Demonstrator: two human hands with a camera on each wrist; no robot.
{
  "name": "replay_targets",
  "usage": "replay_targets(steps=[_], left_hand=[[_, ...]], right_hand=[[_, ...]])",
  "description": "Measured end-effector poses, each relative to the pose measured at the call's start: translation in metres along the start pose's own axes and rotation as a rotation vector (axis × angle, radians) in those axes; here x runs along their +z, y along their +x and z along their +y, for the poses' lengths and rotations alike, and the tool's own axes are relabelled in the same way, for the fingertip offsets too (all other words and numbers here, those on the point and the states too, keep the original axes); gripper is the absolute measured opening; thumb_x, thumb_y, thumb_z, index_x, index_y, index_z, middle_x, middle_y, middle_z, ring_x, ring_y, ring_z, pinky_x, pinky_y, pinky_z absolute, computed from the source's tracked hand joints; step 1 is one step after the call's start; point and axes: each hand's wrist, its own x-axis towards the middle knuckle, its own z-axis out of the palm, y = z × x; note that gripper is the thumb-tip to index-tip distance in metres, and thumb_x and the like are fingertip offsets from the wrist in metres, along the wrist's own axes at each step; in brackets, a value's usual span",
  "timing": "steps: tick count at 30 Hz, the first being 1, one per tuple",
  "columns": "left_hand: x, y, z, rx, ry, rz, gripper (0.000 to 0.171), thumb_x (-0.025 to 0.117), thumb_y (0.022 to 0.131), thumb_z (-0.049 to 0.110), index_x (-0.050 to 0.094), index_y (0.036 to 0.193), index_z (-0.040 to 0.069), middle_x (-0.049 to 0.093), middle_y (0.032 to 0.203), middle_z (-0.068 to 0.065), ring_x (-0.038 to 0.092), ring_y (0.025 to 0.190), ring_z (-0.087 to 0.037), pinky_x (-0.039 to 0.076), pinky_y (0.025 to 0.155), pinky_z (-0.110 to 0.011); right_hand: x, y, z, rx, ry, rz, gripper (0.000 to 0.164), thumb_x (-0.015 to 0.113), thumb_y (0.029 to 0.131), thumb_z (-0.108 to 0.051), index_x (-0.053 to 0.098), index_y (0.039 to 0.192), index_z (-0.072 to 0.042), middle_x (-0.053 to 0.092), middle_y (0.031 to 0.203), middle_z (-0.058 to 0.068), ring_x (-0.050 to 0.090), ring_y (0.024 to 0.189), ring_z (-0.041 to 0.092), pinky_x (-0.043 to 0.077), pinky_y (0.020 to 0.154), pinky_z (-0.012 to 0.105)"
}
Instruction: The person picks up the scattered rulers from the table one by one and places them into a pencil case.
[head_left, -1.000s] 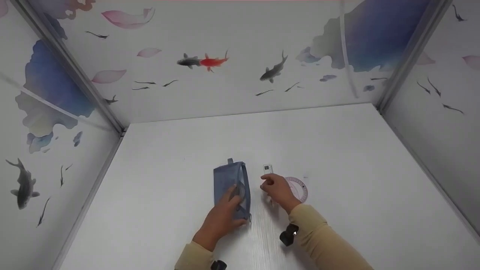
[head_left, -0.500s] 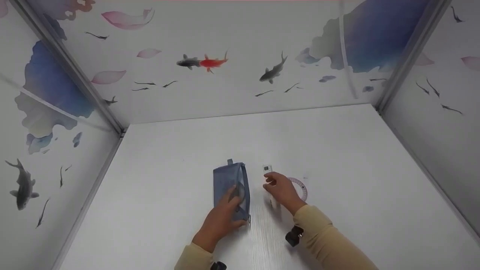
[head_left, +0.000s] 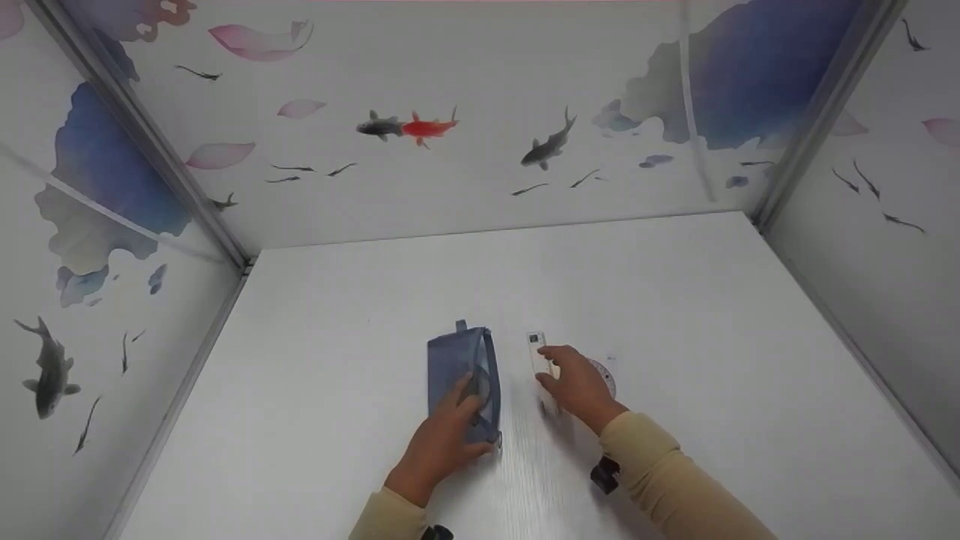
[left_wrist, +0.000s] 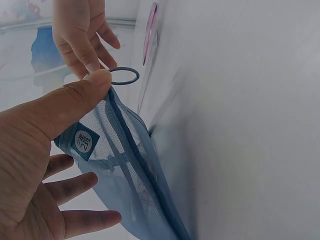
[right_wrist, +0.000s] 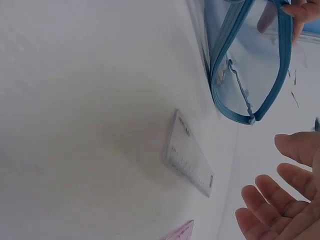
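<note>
My left hand (head_left: 439, 446) holds a blue mesh zip pouch (head_left: 450, 360) upright on its edge, thumb at the zip-pull end. In the left wrist view the pouch (left_wrist: 132, 170) has a ring pull (left_wrist: 125, 83) and a small label. Its zip mouth gapes in the right wrist view. To the right, my right hand (head_left: 581, 386) hovers with fingers spread and nothing in them. Beneath its fingertips in the head view lies a clear ruler (head_left: 535, 352); the right wrist view shows the ruler (right_wrist: 190, 155) flat on the table.
A round pink-rimmed protractor (head_left: 604, 373) lies right of the ruler, partly hidden by the right hand. The white table (head_left: 337, 300) is enclosed by panels (head_left: 480, 180) printed with fish and petals.
My right hand has shifted a little rightward and its fingers have spread, uncovering more of the ruler and covering more of the protractor. The left hand and pouch have stayed put.
</note>
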Motion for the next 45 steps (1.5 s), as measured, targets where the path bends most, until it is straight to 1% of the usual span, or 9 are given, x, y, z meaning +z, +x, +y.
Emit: replay_targets(steps=[5, 8, 14, 18, 23, 28, 36, 39, 45], left_hand=[[0.0, -0.001, 0.0, 0.003, 0.001, 0.004, 0.064, 0.086, 0.07, 0.03, 0.057, 0.125, 0.014, 0.032, 0.154, -0.014, 0.048, 0.128, -0.034, 0.051, 0.09, -0.043], [0.0, 0.0, 0.0, -0.008, 0.008, -0.004, 0.065, 0.085, 0.071, 0.03, 0.056, 0.127, 0.014, 0.031, 0.154, -0.013, 0.047, 0.129, -0.033, 0.05, 0.092, -0.042], [0.0, 0.0, 0.0, 0.0, 0.018, -0.004, 0.062, 0.085, 0.071, 0.029, 0.056, 0.123, 0.013, 0.031, 0.154, -0.014, 0.049, 0.127, -0.034, 0.052, 0.087, -0.042], [0.001, -0.001, 0.0, 0.008, 0.02, 0.001, 0.062, 0.085, 0.071, 0.029, 0.056, 0.123, 0.013, 0.031, 0.154, -0.014, 0.047, 0.129, -0.034, 0.052, 0.088, -0.041], [0.001, -0.001, 0.001, 0.008, 0.014, -0.003, 0.061, 0.085, 0.071, 0.031, 0.056, 0.123, 0.015, 0.03, 0.154, -0.014, 0.045, 0.131, -0.036, 0.052, 0.088, -0.042], [0.001, 0.0, 0.001, 0.009, 0.023, -0.009, 0.059, 0.085, 0.072, 0.031, 0.057, 0.122, 0.014, 0.031, 0.154, -0.015, 0.045, 0.131, -0.035, 0.053, 0.087, -0.041], [0.001, 0.0, 0.0, 0.005, 0.008, -0.007, 0.059, 0.085, 0.072, 0.03, 0.058, 0.123, 0.013, 0.031, 0.154, -0.014, 0.045, 0.132, -0.034, 0.052, 0.088, -0.042], [0.001, -0.001, 0.0, 0.01, 0.008, -0.005, 0.059, 0.085, 0.072, 0.03, 0.058, 0.122, 0.013, 0.031, 0.154, -0.014, 0.044, 0.132, -0.035, 0.052, 0.089, -0.042], [0.0, -0.001, -0.001, 0.023, 0.002, 0.004, 0.06, 0.085, 0.072, 0.03, 0.057, 0.123, 0.013, 0.031, 0.154, -0.014, 0.047, 0.129, -0.034, 0.053, 0.086, -0.04]], right_hand=[[-0.001, -0.003, 0.006, -0.03, -0.151, 0.002, 0.045, 0.07, 0.089, -0.019, 0.058, 0.13, -0.007, 0.058, 0.131, 0.015, 0.053, 0.124, 0.032, 0.042, 0.102, 0.047], [0.0, -0.004, 0.011, -0.066, -0.209, 0.015, 0.045, 0.07, 0.089, -0.021, 0.058, 0.13, -0.007, 0.058, 0.13, 0.016, 0.053, 0.123, 0.033, 0.042, 0.101, 0.049], [-0.003, -0.008, 0.021, -0.139, -0.247, 0.029, 0.047, 0.07, 0.09, -0.022, 0.056, 0.13, -0.004, 0.056, 0.129, 0.02, 0.051, 0.123, 0.036, 0.042, 0.1, 0.05], [-0.007, -0.011, 0.024, -0.158, -0.268, 0.023, 0.05, 0.07, 0.089, -0.023, 0.054, 0.132, -0.001, 0.053, 0.133, 0.022, 0.048, 0.126, 0.038, 0.042, 0.101, 0.05], [-0.01, -0.013, 0.032, -0.181, -0.29, 0.033, 0.052, 0.07, 0.089, -0.024, 0.054, 0.132, 0.001, 0.052, 0.133, 0.024, 0.047, 0.127, 0.039, 0.041, 0.101, 0.051], [-0.013, -0.013, 0.04, -0.146, -0.296, 0.027, 0.054, 0.071, 0.088, -0.023, 0.052, 0.133, 0.001, 0.052, 0.134, 0.024, 0.046, 0.128, 0.04, 0.04, 0.102, 0.052], [-0.02, -0.015, 0.054, -0.091, -0.324, 0.03, 0.056, 0.072, 0.087, -0.021, 0.052, 0.133, 0.002, 0.052, 0.133, 0.026, 0.047, 0.126, 0.042, 0.04, 0.101, 0.054], [-0.022, -0.015, 0.059, -0.078, -0.319, 0.027, 0.056, 0.071, 0.087, -0.021, 0.051, 0.133, 0.003, 0.052, 0.133, 0.027, 0.047, 0.126, 0.043, 0.04, 0.101, 0.054], [-0.024, -0.015, 0.066, -0.054, -0.295, -0.007, 0.056, 0.071, 0.087, -0.019, 0.049, 0.134, 0.004, 0.05, 0.134, 0.028, 0.044, 0.128, 0.045, 0.038, 0.103, 0.055]])
